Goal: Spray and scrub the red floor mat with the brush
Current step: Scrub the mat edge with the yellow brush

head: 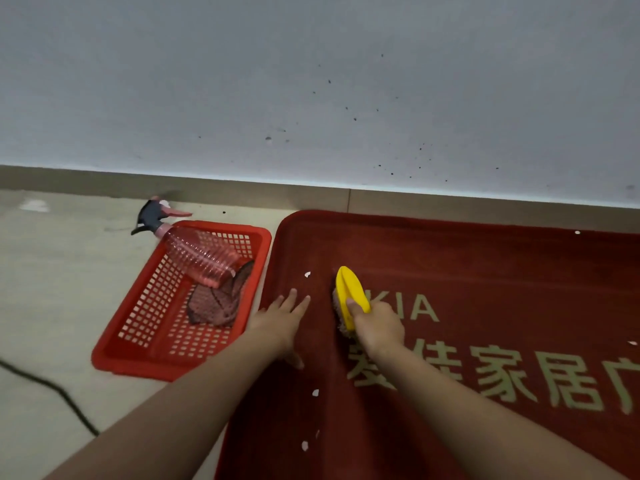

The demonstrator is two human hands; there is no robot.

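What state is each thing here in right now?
Red floor mat: flat on the floor, white flecks on it.
Yellow brush: bristles down on the mat, gripped by the right hand.
Left hand: open, flat on the mat.
Spray bottle: lying tilted across the basket rim.
Cloth: crumpled in the basket.

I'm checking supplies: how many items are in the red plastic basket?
2. A pink ribbed plastic spray bottle lies slanted across the red plastic basket, trigger head over the far rim; a dark reddish mesh cloth lies crumpled beneath its base. Smaller things could hide underneath.
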